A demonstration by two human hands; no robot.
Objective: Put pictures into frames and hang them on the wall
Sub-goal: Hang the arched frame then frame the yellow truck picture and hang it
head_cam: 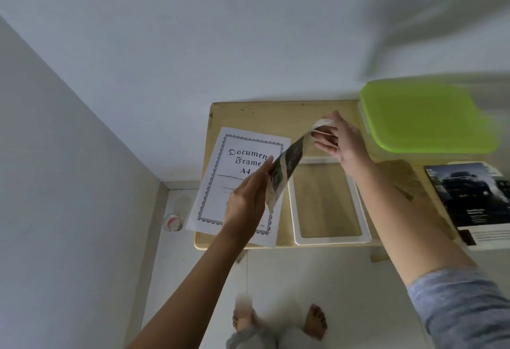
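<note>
The left grip (248, 191) and right grip (339, 139) are each pinching one end of the picture (289, 161), holding it curled above the worktop (276, 114). The frame (331, 239) is lying flat just below it.

Curled picture (289, 161) held at both ends, left hand (247, 199) low, right hand (340, 139) high, above a white frame (331, 239) lying flat on the wooden table (276, 114) beside a printed insert sheet (242, 153)

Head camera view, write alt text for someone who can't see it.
A left hand and right hand hold a curling picture above an empty white frame on a wooden table. An insert sheet reading Document Frame A4 lies left of it, a green-lidded box behind.
</note>
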